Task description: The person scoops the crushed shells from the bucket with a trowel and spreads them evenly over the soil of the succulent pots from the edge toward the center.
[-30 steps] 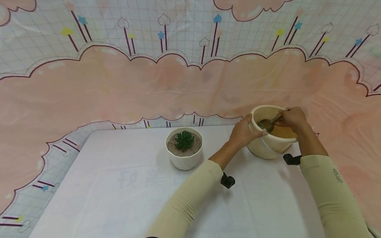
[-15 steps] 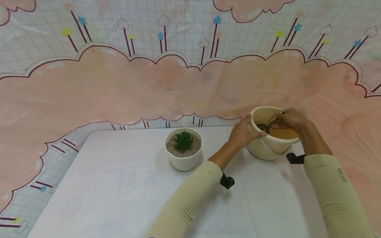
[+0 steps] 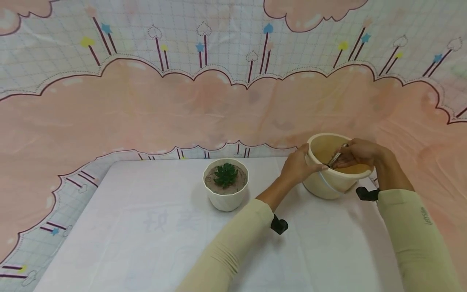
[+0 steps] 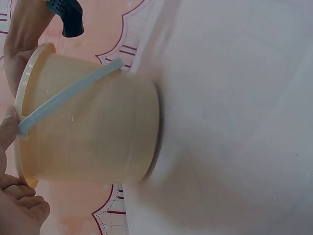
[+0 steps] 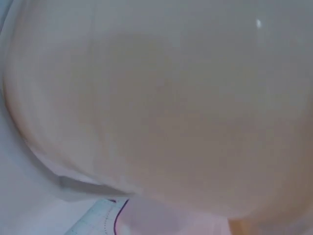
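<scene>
A cream bucket (image 3: pixel 324 187) stands at the back right of the table, its mouth leaning a little to the right. My left hand (image 3: pixel 297 164) grips the bucket's left rim, thumb on the near side. Inside the mouth, my right hand (image 3: pixel 361 152) holds a metal spoon (image 3: pixel 335 157) by its handle; the spoon's bowl is hidden behind the near rim. The left wrist view shows the bucket's side with its pale blue carrying handle (image 4: pixel 73 95) hanging down. The bucket wall (image 5: pixel 161 107) fills most of the right wrist view, where no hand shows.
A white pot (image 3: pixel 226 201) with a green succulent (image 3: pixel 225 175) in greyish soil stands left of the bucket, near the left forearm. Under everything is a white-covered table (image 3: pixel 146 243). A pink patterned cloth (image 3: pixel 182 109) hangs behind the table's back edge.
My right hand has moved slightly right and down with the spoon, whose bowl has dropped from sight. The bucket's right rim has tipped a little rightward; my left hand keeps its grip.
</scene>
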{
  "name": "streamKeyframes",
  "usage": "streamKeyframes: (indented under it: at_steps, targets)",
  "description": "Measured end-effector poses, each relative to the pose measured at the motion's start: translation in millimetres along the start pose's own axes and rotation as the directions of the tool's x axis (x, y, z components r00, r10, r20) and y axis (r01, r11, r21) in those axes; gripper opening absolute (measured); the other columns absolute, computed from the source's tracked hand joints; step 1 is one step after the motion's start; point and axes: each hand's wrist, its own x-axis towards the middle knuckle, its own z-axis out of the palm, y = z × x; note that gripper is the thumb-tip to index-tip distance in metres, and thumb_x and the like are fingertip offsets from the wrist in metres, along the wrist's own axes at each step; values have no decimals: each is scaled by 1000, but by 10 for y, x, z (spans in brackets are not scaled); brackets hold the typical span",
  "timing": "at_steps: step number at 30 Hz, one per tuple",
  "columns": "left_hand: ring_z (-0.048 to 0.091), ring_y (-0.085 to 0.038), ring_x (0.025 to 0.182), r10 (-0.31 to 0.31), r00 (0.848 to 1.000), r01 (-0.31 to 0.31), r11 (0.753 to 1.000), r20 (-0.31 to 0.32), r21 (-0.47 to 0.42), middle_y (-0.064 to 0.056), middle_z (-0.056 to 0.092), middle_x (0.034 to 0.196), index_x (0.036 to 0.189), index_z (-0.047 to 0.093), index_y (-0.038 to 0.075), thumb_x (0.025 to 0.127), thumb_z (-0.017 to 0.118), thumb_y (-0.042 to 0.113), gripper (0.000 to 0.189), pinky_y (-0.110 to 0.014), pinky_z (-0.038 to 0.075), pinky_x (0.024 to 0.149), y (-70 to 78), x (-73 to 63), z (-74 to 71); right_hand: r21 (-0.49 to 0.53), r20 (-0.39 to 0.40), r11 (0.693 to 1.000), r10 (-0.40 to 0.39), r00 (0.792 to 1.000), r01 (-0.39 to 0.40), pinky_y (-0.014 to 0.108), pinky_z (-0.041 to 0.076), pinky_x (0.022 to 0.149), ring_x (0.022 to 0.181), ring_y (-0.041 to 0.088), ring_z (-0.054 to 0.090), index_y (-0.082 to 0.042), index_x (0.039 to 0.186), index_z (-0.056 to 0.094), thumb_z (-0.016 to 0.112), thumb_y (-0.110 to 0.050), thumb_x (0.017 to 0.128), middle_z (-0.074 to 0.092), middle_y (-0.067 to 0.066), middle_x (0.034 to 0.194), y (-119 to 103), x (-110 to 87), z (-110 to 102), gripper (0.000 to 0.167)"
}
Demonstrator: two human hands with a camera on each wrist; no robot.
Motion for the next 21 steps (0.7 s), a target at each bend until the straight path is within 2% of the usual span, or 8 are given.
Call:
streamKeyframes:
  at_steps: [7, 12, 16, 21]
  targets:
    - [51, -13, 140, 6, 1000, -6, 1000, 2, 21, -4, 48, 160, 163, 38, 8, 90, 85, 44, 94, -27, 45, 109, -13, -10, 24, -29, -79, 1000, 4, 997, -6, 39, 62, 85, 86, 25, 78, 23, 115, 61, 41, -13, 115, 76, 22, 97, 66, 65, 66, 42]
    - [55, -11, 135, 4, 1000, -4, 1000, -3, 1, -1, 52, 156, 162, 41, 10, 89, 87, 43, 93, -26, 48, 105, -15, -18, 51, 31, -150, 998, 50, 987, -46, 33, 63, 77, 73, 20, 76, 24, 106, 63, 42, -11, 114, 75, 15, 83, 94, 63, 136, 42]
    - [56, -11, 134, 5, 1000, -5, 1000, -4, 1, 0, 54, 155, 162, 42, 10, 88, 87, 43, 92, -26, 48, 105, -22, -15, 61, 77, -179, 994, 87, 980, -74, 32, 63, 75, 71, 20, 76, 24, 108, 62, 42, -12, 114, 74, 14, 81, 82, 59, 163, 41]
    - [54, -12, 136, 10, 1000, -10, 1000, -8, 27, -3, 51, 158, 162, 39, 8, 90, 85, 44, 93, -25, 47, 107, -36, -5, 47, 97, -171, 991, 107, 979, -91, 33, 63, 77, 73, 22, 77, 24, 113, 58, 38, -14, 115, 73, 16, 81, 42, 83, 167, 43]
